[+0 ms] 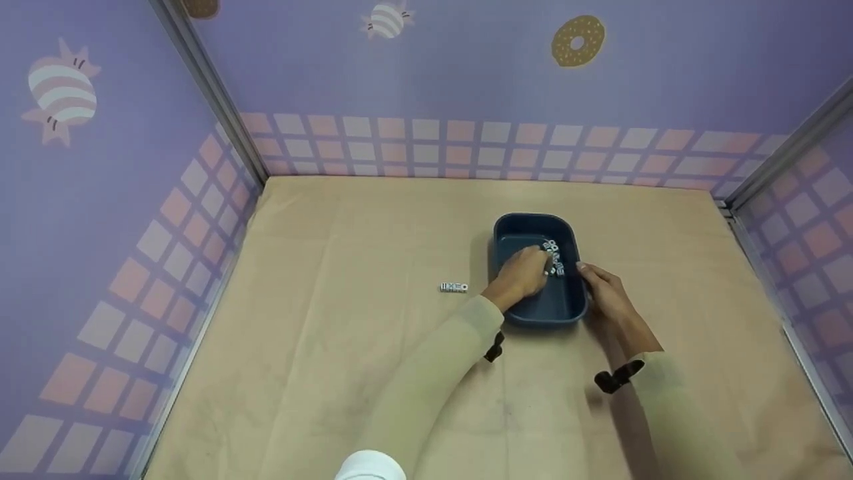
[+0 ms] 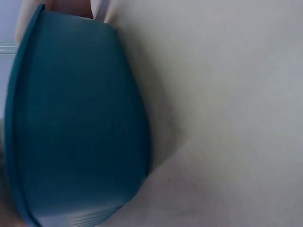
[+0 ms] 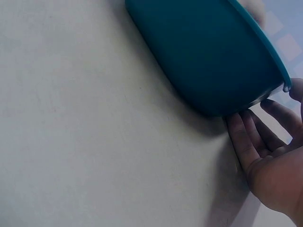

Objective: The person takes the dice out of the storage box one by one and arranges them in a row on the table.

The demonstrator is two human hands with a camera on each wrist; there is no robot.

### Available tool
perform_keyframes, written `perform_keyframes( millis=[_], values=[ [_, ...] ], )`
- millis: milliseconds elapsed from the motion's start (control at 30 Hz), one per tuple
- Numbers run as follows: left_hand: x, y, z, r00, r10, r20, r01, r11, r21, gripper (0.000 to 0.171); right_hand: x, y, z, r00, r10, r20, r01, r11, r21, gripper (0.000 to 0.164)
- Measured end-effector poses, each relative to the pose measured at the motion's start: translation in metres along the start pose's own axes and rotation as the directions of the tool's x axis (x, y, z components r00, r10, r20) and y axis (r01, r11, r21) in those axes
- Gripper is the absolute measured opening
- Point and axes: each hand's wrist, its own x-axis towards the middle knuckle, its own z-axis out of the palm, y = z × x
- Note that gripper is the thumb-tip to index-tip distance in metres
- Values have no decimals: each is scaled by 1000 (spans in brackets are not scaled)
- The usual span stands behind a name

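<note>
A dark blue, deep plastic bin [image 1: 546, 310] sits on the cloth, right of the middle in the head view. Inside lie several small white cubes [image 1: 558, 265] with dark marks, gathered toward the right wall. My left hand [image 1: 524, 272] reaches over the near left rim into the bin, its fingers bent down at the cubes. Whether it pinches one is hidden. On the right side my right hand [image 1: 608, 293] holds the bin, thumb at the rim and fingers [image 3: 244, 139] against the outside low down. Left of the bin, a short row of marked cubes [image 1: 454, 287] lies on the cloth.
A beige cloth [image 1: 346, 267] with faint creases covers the table. Purple panels [image 1: 466, 80] with a checked band stand at the back and both sides, joined by metal posts [image 1: 226, 107]. A white round object [image 1: 370, 465] shows at the bottom edge.
</note>
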Motion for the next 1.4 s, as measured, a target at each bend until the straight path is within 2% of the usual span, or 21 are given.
perform_keyframes(
  millis=[100, 233, 333, 433, 533, 667, 833, 1000, 1200, 1400],
  values=[
    [-3, 5, -14, 993, 118, 32, -117, 992, -37, 18, -5, -2, 1, 1000, -12, 2, 12, 999, -38, 71],
    [-13, 9, -40, 966, 255, 40, -250, 964, -94, 17, -12, -9, 5, 1000, -16, 13, 17, 998, -62, 66],
    [-24, 5, -59, 957, 288, -11, -286, 943, -172, 15, -14, -13, 8, 1000, -5, 19, 6, 999, -33, 64],
    [-35, -9, -73, 953, 293, -77, -303, 922, -239, 12, -11, -10, 8, 1000, -2, 16, 2, 1000, 7, 65],
    [-50, -33, -87, 958, 259, -126, -284, 921, -268, 10, -7, -4, 8, 1000, -8, 14, 8, 999, 38, 66],
    [-68, -71, -98, 968, 199, -155, -237, 929, -285, 9, -4, 0, 8, 1000, -21, 13, 20, 999, 48, 72],
    [-82, -110, -96, 972, 177, -155, -213, 944, -254, 8, -5, 0, 8, 1000, -17, 11, 16, 995, 94, 78],
    [-100, -141, -88, 987, 127, -102, -144, 972, -184, 10, -5, -1, 8, 1000, -17, 7, 16, 997, 81, 76],
    [-121, -164, -79, 999, 42, -32, -47, 986, -160, 14, -4, -3, 7, 1000, 12, 11, -12, 999, 41, 79],
    [-129, -171, -67, 999, 7, -32, -12, 986, -167, 12, -5, -3, 3, 1000, 22, 7, -22, 999, 27, 83]
  ],
)
